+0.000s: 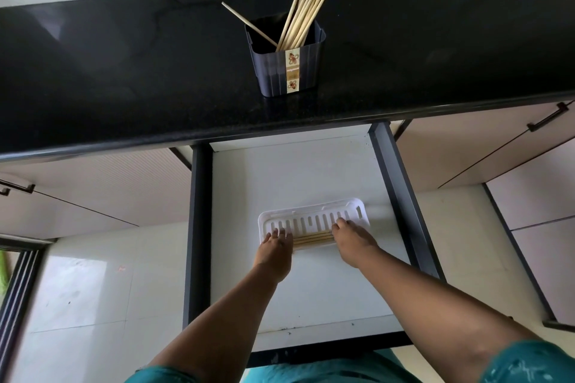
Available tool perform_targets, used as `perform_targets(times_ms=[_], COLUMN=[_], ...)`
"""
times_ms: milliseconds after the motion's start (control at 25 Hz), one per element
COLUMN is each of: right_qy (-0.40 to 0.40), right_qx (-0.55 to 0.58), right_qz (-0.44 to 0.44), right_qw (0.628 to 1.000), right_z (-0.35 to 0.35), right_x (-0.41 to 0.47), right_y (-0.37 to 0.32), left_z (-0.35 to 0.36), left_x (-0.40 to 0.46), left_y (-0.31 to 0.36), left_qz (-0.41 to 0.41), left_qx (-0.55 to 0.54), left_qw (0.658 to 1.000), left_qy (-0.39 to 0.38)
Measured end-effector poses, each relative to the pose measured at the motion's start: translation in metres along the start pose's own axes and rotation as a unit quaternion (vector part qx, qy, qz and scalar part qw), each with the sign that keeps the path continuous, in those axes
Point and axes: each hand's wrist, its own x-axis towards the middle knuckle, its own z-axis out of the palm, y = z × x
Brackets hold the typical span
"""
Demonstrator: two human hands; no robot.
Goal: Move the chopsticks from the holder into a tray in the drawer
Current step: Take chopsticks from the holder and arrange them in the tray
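Both hands, left (278, 241) and right (348, 235), grip chopsticks (312, 239) in the tray (311, 215); careless release could scatter them.

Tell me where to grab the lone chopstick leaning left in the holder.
Pinch the lone chopstick near its free upper end, coming from above left. It slants away from the bundle across the holder, so that end stands clear.

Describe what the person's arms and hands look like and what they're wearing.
Both arms are bare from the short sleeves down, with no gloves. I can make out no rings, watch or bracelets on the left hand or right hand. The teal garment has faint lighter markings on the right sleeve.
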Motion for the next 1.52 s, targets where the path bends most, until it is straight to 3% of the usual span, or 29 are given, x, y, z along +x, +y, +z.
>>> perform_targets(times_ms=[480,680,800,920,1120,1280,1520], right_qy=[0.011,0.021,0.081,0.171,0.261,0.367,0.333], right_qx=[-0.014,0.039,0.1,0.159,0.214,0.355,0.46], right_qz=[0.022,-0.037,-0.049,-0.014,0.021,0.024,0.124], right_qw=[1.0,0.998,0.991,0.972,0.941,0.859,0.813], right_z=[0.006,-0.002,-0.027,-0.056,-0.137,-0.237,-0.338], right_x=[-0.008,-0.021,-0.03,-0.029,-0.012,0.011,0.074], right_y=[-0.01,-0.003,-0.001,-0.001,0.007,0.019,0.04], left_z=[0.007,-0.004,-0.034,-0.072,-0.168,-0.249,-0.333], left_x=[-0.005,-0.011,-0.022,-0.022,-0.005,0.018,0.08], left_y=[-0.014,-0.019,-0.02,-0.02,-0.029,-0.034,-0.017], left_qz=[0.0,0.057,0.109,0.155,0.145,0.085,0.006], left_qx=[0.016,-0.002,-0.013,-0.003,0.049,0.029,-0.086], left_qw=[0.999,0.998,0.99,0.96,0.93,0.919,0.912], left_qy=[0.045,0.026,0.086,0.232,0.333,0.383,0.402])
